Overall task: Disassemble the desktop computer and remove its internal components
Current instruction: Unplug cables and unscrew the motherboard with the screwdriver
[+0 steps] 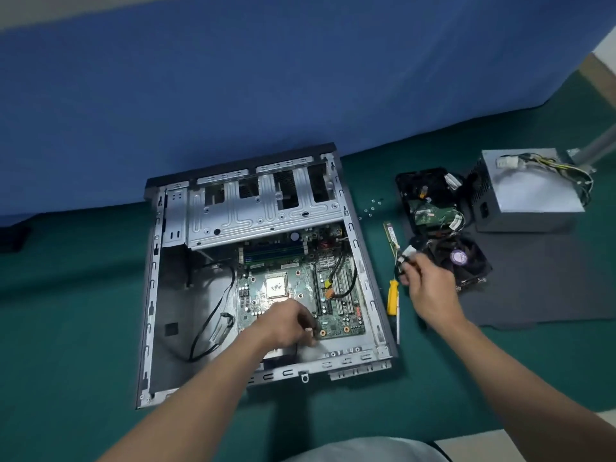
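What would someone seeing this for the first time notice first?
The open computer case lies flat at the centre, its green motherboard bare, with the left hand reaching in at the board's near edge. To its right, the right hand holds a white-plugged cable beside a yellow screwdriver, and a grey power supply stands at the far right.

Single head view, steep downward, close over computer case [266, 278].

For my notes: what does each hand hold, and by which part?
Right hand grips black cables just below their white connector. Left hand pinches something small by the motherboard; unclear what.
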A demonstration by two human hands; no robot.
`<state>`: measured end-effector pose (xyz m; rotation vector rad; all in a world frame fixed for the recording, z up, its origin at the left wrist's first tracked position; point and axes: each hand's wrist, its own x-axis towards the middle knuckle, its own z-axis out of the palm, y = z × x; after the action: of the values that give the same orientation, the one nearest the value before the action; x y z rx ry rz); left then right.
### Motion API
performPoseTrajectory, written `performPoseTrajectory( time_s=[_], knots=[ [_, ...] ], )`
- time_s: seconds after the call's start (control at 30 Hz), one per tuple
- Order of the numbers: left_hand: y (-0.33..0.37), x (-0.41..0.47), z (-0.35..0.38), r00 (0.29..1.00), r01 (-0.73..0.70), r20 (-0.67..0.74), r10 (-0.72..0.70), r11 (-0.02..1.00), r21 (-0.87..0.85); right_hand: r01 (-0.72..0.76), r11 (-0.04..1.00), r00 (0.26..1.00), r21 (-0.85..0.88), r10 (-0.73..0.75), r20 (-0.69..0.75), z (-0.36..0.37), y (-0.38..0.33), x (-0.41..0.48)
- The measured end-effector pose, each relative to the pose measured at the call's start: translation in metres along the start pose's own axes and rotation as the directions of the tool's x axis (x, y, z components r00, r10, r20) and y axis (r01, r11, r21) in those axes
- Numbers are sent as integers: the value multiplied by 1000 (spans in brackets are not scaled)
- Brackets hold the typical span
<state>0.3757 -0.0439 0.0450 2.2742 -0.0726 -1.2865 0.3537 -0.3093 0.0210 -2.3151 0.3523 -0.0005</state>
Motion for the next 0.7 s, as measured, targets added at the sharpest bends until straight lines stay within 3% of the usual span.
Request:
performPoseTrajectory(
  time_s=[0.07,0.17,0.23,0.3,0.4,0.47,0.53,0.6,0.7],
  knots=[
    [-1,-1,2,1000,16,-17,-16,999,28,-97,995,994,1,97,45,8,13,-6],
    [-3,-3,6,997,52,-56,-47,994,91,-384,923,922,-15,384,46,8,20,-10],
    [-3,-4,8,993,75,-98,-63,989,128,-476,858,870,-192,492,44,3,16,-15],
    [-3,-4,6,989,85,-131,-69,989,120,-392,800,873,-453,479,90,-1,2,-23],
    [-6,-9,2,986,95,-147,-80,990,100,-299,723,896,-623,437,76,-10,-30,-27],
    [-12,-13,1,985,110,-145,-96,990,92,-181,783,976,-595,216,-12,-16,-56,-27],
    [-17,-20,-1,983,121,-154,-104,987,104,106,894,993,-434,-122,-8,-12,-87,-28],
    [-22,-29,-5,985,105,-147,-88,988,117,350,902,930,-252,-303,209,5,-116,-32],
    [-28,-45,-9,995,63,-89,-49,985,163,570,787,698,-236,-313,644,52,-135,-36]
  ],
)
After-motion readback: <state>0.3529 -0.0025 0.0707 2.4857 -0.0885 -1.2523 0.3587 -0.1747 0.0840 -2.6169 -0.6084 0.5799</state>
